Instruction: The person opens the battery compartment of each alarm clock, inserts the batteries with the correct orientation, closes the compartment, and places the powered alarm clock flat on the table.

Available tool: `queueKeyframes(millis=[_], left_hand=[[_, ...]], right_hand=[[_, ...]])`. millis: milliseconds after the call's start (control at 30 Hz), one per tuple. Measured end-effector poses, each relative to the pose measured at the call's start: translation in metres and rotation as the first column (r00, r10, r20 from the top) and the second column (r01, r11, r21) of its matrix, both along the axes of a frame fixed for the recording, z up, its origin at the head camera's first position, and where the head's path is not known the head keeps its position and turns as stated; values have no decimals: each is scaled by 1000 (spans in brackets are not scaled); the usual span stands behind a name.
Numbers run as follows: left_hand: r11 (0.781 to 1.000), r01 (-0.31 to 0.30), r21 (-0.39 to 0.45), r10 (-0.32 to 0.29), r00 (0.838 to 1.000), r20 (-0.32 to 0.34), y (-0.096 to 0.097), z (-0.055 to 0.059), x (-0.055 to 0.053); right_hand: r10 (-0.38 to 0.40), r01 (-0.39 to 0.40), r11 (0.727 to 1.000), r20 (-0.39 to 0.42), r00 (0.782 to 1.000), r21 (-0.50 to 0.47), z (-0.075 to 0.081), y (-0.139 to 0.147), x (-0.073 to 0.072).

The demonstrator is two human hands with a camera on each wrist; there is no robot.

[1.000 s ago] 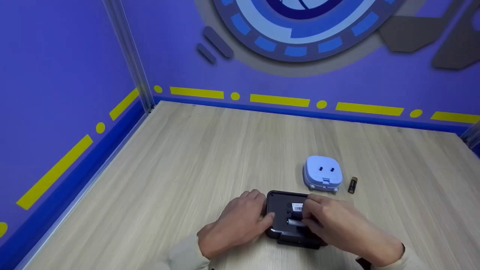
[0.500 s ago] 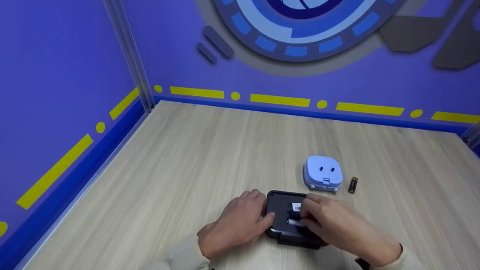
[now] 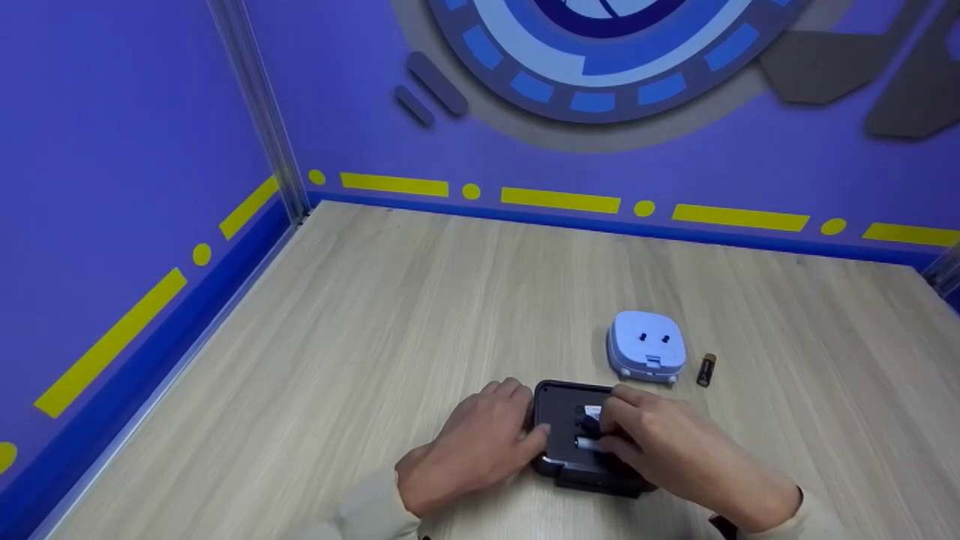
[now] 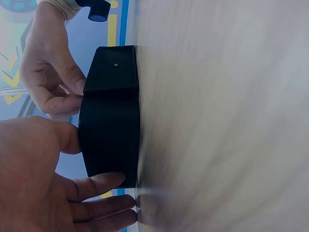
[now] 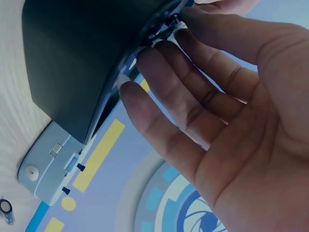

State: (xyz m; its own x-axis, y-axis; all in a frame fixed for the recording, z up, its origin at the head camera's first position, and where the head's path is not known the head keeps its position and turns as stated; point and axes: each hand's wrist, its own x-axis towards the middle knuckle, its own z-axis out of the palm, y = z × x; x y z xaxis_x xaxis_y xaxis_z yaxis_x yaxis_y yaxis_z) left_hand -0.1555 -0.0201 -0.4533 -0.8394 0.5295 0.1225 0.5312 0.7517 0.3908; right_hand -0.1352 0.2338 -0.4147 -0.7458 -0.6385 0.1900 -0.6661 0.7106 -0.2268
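A black, rounded-square case (image 3: 559,420) lies on the table, its recessed back up, perhaps a clock. In its middle show a white label (image 3: 593,410) and a silver cylindrical battery (image 3: 586,443). My left hand (image 3: 484,435) grips the case's left side, thumb over the rim; in the left wrist view its fingers lie along the wall. My right hand (image 3: 664,439) reaches over the right half, thumb and index finger pinching at a small black part (image 3: 590,425) beside the battery. Its fingertips (image 5: 186,24) hide most of that part in the right wrist view.
Behind the case stands a light blue rounded box (image 3: 646,345) with two black pegs on top. To its right lies a black and gold battery (image 3: 706,370). A blue panel (image 3: 525,165) with yellow dashes borders the wood-grain table (image 3: 420,300) at the back.
The right fingers have shifted slightly left and turned over the case's middle. The small black part has changed its angle, and less of the white label shows. The left hand stays put.
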Motion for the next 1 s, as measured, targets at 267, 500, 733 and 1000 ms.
queueKeyframes(millis=[267, 500, 733, 1000], left_hand=[[1000, 6, 7, -6, 1000, 31, 0, 1, 0], [1000, 6, 5, -6, 1000, 7, -1, 0, 0], [1000, 6, -2, -6, 999, 33, -1, 1, 0], [1000, 4, -8, -4, 999, 38, -1, 1, -1]], right_hand=[[26, -29, 999, -74, 997, -30, -5, 2, -1], [25, -26, 999, -67, 997, -27, -6, 1, -1], [23, -25, 999, -56, 998, -24, -5, 1, -1], [22, -23, 1000, -55, 998, -21, -5, 1, -1]])
